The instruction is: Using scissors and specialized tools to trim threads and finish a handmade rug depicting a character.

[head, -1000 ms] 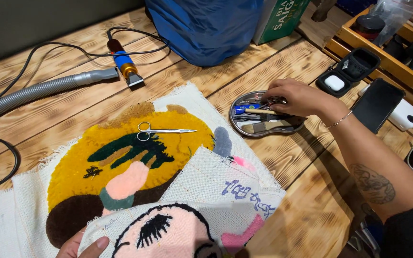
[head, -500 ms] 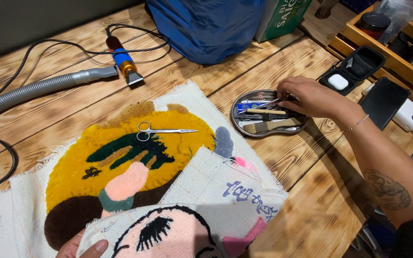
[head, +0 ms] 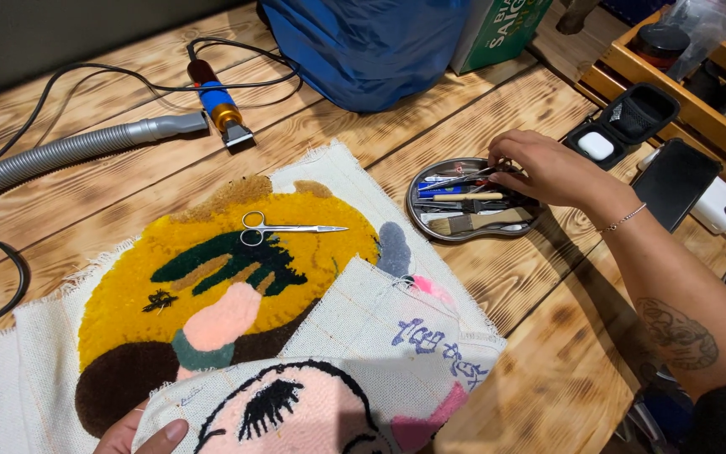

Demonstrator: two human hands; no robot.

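Observation:
A tufted rug (head: 212,286) with yellow, brown, pink and green pile lies on white backing cloth on the wooden table. A second tufted piece with a pink face (head: 313,403) overlaps its lower right. My left hand (head: 140,435) rests on the rug's lower edge, mostly out of frame. Small silver scissors (head: 283,227) lie on the yellow pile. My right hand (head: 548,168) reaches over an oval metal tray (head: 430,231) of tools, its fingertips pinching a thin metal tool (head: 468,175) in the tray. A brush (head: 476,222) lies in the tray.
A grey hose with a blue and gold trimmer (head: 216,105) and black cables lie at the upper left. A blue bag (head: 363,46) and green box (head: 497,29) stand behind. A dark phone (head: 674,181), open earbud case (head: 623,126) and wooden crate (head: 674,76) sit right.
My right hand stays over the tray, its fingers shifting among the tools. The rug, scissors and left hand have not moved; the view has drifted slightly.

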